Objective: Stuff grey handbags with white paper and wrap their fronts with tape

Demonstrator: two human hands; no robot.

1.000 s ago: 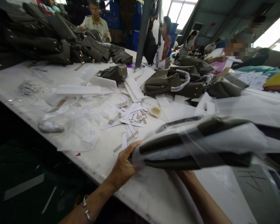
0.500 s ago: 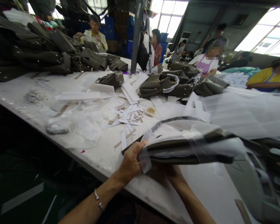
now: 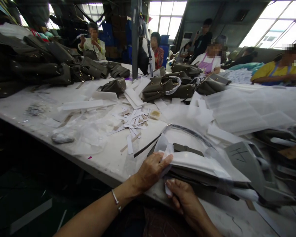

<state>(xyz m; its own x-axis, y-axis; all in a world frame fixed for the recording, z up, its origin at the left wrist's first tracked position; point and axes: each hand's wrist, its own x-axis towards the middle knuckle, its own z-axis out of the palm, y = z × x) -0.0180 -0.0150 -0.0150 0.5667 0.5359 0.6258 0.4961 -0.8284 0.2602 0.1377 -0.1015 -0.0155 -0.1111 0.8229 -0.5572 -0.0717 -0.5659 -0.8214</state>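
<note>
A dark olive handbag [image 3: 202, 181] lies near the table's front edge, with white foam sheeting [image 3: 197, 162] over its upper side and clear film around parts of it. Its handle [image 3: 187, 130], wrapped in film, arches up behind. My left hand [image 3: 151, 169] grips the bag's left end, thumb on top over the white wrapping. Just below and to the right, my right hand [image 3: 184, 197] is closed, pinching a small white strip [image 3: 167, 190] between thumb and fingers. Whether that strip is joined to the bag's wrapping I cannot tell.
A grey plastic object [image 3: 244, 159] with a black mark stands right of the bag. Paper strips [image 3: 134, 120] and a small tub [image 3: 155, 114] lie beyond. Handbags are piled at the left [image 3: 39, 70] and back. Several people work across the table [image 3: 108, 161].
The handbag has come down and tipped, so its white-covered side now faces up. My right hand has moved out from under it to its front left end and now pinches a white strip.
</note>
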